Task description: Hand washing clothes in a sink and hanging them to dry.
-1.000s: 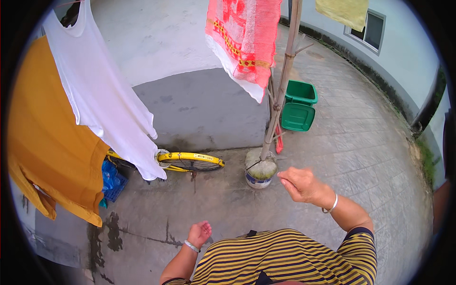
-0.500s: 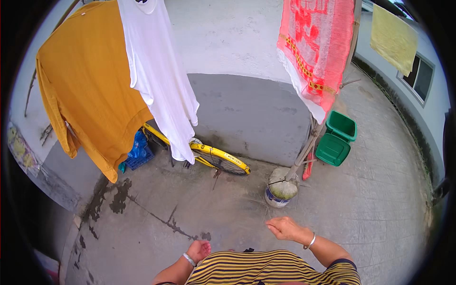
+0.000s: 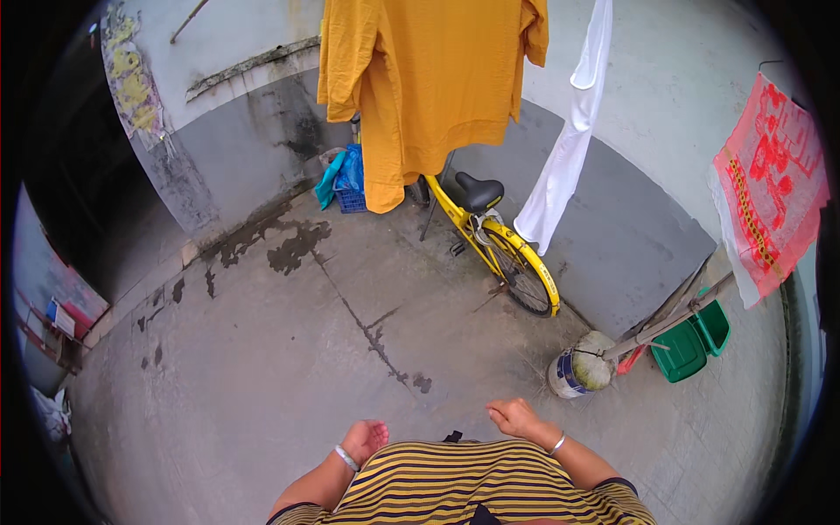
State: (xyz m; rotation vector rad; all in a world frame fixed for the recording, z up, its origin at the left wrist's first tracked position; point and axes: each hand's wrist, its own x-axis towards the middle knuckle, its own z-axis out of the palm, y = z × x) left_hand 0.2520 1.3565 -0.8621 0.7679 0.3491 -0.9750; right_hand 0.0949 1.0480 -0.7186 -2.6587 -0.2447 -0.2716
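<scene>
My left hand (image 3: 366, 439) is held in front of my waist, palm turned inward. Its fingers are loosely curled, with nothing seen in them. To the right, my right hand (image 3: 518, 418) is closed, thumb against the fingers, and no object shows in it. Both hands are in the air, touching nothing visible. Ahead hang a mustard long-sleeved shirt (image 3: 446, 79) and, beside it, a white garment (image 3: 569, 140). A red and white patterned cloth (image 3: 770, 188) hangs at the far right.
Behind the clothes a yellow bicycle (image 3: 525, 254) leans near the wall, next to a blue crate (image 3: 352, 199). A weighted bucket (image 3: 582, 367) holding a pole stands ahead right, with a green bin (image 3: 681, 350) beyond. A dark doorway (image 3: 105, 175) opens at left.
My view has turned to the left, so the hanging clothes, bicycle and bucket lie farther right, and the doorway has come into sight. Both hands keep nearly the same pose.
</scene>
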